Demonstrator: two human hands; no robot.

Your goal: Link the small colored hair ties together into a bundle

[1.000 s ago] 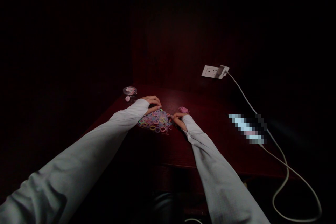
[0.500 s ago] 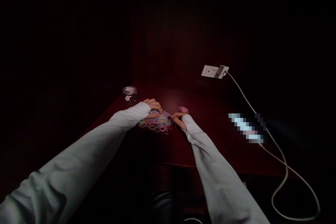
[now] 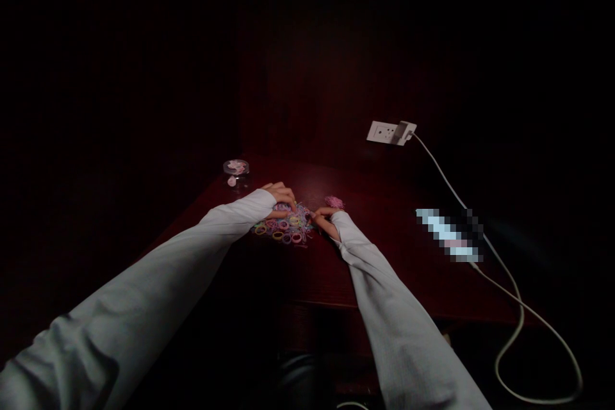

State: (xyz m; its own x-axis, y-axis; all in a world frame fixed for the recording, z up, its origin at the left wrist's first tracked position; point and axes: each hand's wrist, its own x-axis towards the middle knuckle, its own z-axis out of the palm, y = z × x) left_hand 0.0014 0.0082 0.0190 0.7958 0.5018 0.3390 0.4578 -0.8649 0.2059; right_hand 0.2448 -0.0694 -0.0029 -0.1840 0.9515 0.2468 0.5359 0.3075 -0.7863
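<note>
A loose pile of small coloured hair ties [image 3: 289,238], pink, purple, yellow and blue, lies on the dark red table [image 3: 307,275]. Over the pile's left and back part rests my left hand [image 3: 279,198], fingers arched and thumb apart, touching the ties. At the pile's right edge my right hand [image 3: 327,220] has thumb and fingers pinched together on what looks like a pinkish hair tie, small and dim. Just behind the right hand sits a separate clump of pink hair ties [image 3: 334,202].
A clear round jar [image 3: 236,168] with pale pink pieces stands at the table's back left. To the right lies a blurred-out bright phone-like device [image 3: 446,234] on a white cable [image 3: 516,298], which runs to a plug in the wall socket [image 3: 384,132].
Both hands stay nearly in place at the pile, with only slight finger movement at the right hand. The whole view has shifted a few pixels.
</note>
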